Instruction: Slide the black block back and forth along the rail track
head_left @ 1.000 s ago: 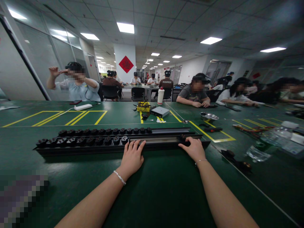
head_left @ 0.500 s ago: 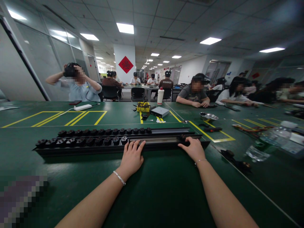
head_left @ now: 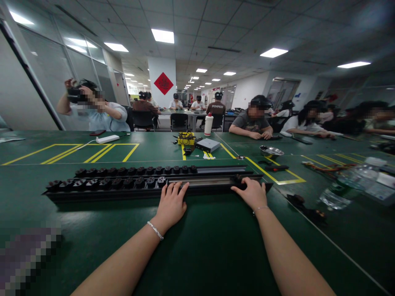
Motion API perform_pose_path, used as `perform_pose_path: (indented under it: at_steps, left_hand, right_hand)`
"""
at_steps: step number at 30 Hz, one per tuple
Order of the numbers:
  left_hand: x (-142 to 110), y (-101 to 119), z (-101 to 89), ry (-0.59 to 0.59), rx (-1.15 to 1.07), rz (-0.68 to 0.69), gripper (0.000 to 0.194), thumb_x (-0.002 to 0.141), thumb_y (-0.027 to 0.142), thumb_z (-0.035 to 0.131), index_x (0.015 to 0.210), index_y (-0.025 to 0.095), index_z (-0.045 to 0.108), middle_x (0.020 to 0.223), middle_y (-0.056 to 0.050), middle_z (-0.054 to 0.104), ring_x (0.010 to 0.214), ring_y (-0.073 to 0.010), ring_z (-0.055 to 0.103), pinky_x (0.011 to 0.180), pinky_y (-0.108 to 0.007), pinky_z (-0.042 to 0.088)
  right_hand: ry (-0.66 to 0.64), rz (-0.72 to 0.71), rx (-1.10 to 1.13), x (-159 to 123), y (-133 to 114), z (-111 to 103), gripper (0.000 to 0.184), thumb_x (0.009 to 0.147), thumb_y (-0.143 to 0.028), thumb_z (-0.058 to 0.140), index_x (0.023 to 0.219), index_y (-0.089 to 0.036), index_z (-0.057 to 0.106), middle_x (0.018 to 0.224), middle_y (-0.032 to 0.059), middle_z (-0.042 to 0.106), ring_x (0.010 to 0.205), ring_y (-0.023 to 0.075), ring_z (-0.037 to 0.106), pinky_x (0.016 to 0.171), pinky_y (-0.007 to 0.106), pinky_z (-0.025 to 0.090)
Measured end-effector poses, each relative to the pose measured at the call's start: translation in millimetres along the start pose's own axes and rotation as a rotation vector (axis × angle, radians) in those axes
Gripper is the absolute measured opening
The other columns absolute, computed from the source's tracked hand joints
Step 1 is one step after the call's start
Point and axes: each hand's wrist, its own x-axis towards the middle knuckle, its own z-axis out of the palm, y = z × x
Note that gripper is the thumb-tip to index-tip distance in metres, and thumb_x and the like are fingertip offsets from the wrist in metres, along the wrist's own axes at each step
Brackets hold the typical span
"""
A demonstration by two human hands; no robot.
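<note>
A long black rail (head_left: 210,190) lies crosswise on the table, with a row of round black socket-like modules (head_left: 116,183) along its left part and a bare channel to their right. My left hand (head_left: 172,205) rests on the near edge of this rail, fingers spread, close to the last module of the row. Toward the rail's right end, my right hand (head_left: 253,195) has its thumb and fingers around a single black module (head_left: 237,178), partly hidden by the hand. Behind lies a second black rail (head_left: 220,169) with a similar row.
Beyond the rails are a yellow block with cables (head_left: 186,139), a grey box (head_left: 207,144), a white bottle (head_left: 208,124) and a metal bowl (head_left: 271,151). At right are a clear plastic bottle (head_left: 348,185) and dark parts (head_left: 307,209). Co-workers sit across the green table (head_left: 212,246).
My hands and the rails stay essentially in place. Across the table at left, a person has moved a headset from the head, now holding it in front and to the side.
</note>
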Motion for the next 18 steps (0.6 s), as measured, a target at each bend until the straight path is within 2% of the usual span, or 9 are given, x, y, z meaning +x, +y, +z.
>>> perform_pose_path:
  at_steps: [18]
  left_hand:
    - [0.4,-0.4,0.1,0.000,0.004,0.006,0.063,0.078,0.025,0.051,0.139,0.029,0.036,0.138,-0.005,0.046,0.127,-0.0268,0.038,0.109,-0.048,0.022]
  right_hand:
    - [0.005,-0.004,-0.006,1.3,2.5,2.4,0.050,0.068,-0.069,0.051,0.081,-0.021,0.052,0.087,0.0076,0.062,0.094,0.0282,0.056,0.098,0.055,0.024]
